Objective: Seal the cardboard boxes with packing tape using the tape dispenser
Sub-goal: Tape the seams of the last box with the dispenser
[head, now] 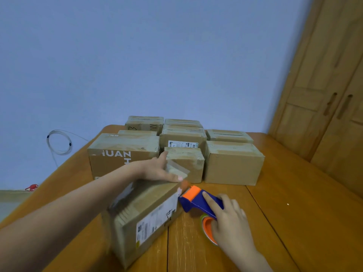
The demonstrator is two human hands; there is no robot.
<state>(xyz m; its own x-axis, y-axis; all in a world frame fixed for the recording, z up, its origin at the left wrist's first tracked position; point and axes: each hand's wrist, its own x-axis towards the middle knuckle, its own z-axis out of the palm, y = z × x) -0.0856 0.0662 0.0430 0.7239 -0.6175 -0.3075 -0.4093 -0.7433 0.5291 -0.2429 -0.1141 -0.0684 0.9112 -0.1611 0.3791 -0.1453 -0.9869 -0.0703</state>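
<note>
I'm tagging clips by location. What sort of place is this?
Probably a room in a home: a wooden table, wooden cupboard doors and a plain blue wall, not a warehouse.

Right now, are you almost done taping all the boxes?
Nearly, it seems. The stacked boxes at the back already show tape on top. The left hand holds down the near box while the right hand runs the tape dispenser off its end. No untaped box shows.

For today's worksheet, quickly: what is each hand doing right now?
Left hand: open, fingers straight, pressing on the near box.
Right hand: gripping the tape dispenser.
</note>
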